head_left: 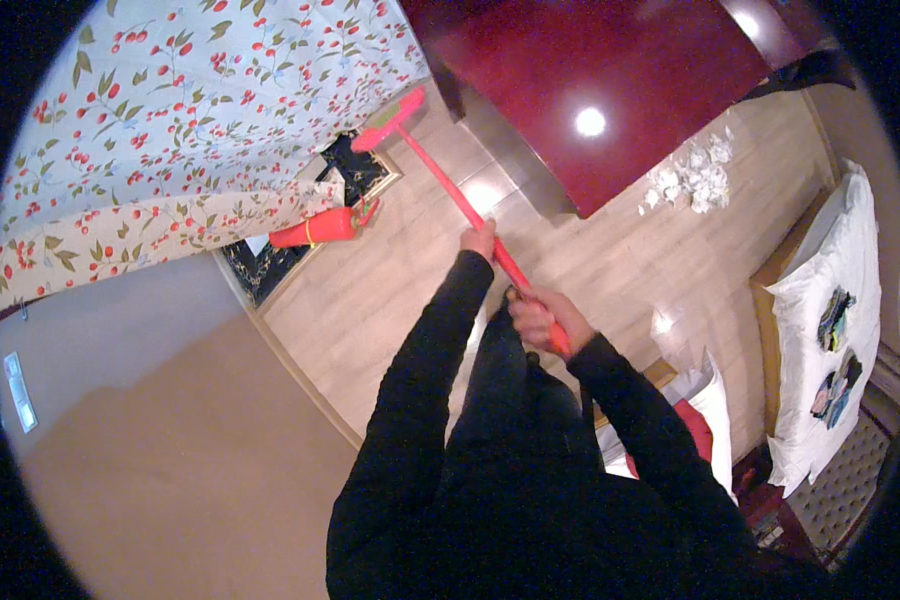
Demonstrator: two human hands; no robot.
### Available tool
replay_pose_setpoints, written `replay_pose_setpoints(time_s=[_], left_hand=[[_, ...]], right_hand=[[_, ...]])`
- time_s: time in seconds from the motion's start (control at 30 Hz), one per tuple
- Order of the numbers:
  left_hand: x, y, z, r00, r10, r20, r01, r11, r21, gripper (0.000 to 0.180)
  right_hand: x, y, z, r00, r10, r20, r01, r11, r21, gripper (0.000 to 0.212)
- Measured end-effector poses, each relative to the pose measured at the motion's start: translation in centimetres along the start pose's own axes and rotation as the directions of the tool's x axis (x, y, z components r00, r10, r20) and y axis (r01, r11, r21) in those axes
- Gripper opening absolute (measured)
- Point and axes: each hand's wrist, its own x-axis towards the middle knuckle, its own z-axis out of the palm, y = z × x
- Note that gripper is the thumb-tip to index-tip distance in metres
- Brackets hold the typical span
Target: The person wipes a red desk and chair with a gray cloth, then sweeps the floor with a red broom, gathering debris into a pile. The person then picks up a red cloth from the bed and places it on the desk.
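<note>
A long red broom (443,178) slants away from me, its pinkish-red head with a green strip at the far end, by the lower edge of a flowered curtain. Wrapped round the middle of the handle is my left hand (479,239). My right hand (550,316) is closed on the handle nearer its end, closer to my body. Left of the handle, a red fire extinguisher (315,229) lies partly under the curtain (200,110), beside a black marbled floor border (270,270).
A glossy dark-red panel (610,70) stands at the far side. Right of it, a crumpled white heap (692,178) lies on the wood-look floor (610,250). A white-covered bed (820,290) with small piles of clothes is at the right. A beige wall (190,400) bounds the left.
</note>
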Motion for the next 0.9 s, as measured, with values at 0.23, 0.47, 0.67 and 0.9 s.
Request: replay_pose_setpoints(time_s=[0.23,0.47,0.67,0.9], left_hand=[[2.0,-2.6,0.1,0.689,0.435,0.580,-0.661,0.051,0.748,0.031],[-9.1,-11.6,5.0,0.919,-0.367,0.145,0.373,0.928,-0.015,0.027],[-7.2,-11.4,5.0,0.969,-0.133,0.206,0.151,0.986,-0.070,0.015],[1.1,-10.9,4.2,0.977,0.052,0.209,-0.151,0.857,0.492,0.034]], right_hand=[[-0.5,-0.9,-1.3,1.000,-0.012,0.001,0.012,0.985,0.173,0.020],[-14.0,5.4,-2.0,0.976,0.075,-0.204,-0.023,0.969,0.248,0.021],[-13.1,3.6,-1.7,0.982,0.139,-0.126,-0.106,0.965,0.240,0.020],[-7.8,1.3,-3.8,1.000,0.027,-0.012,-0.021,0.935,0.355,0.028]])
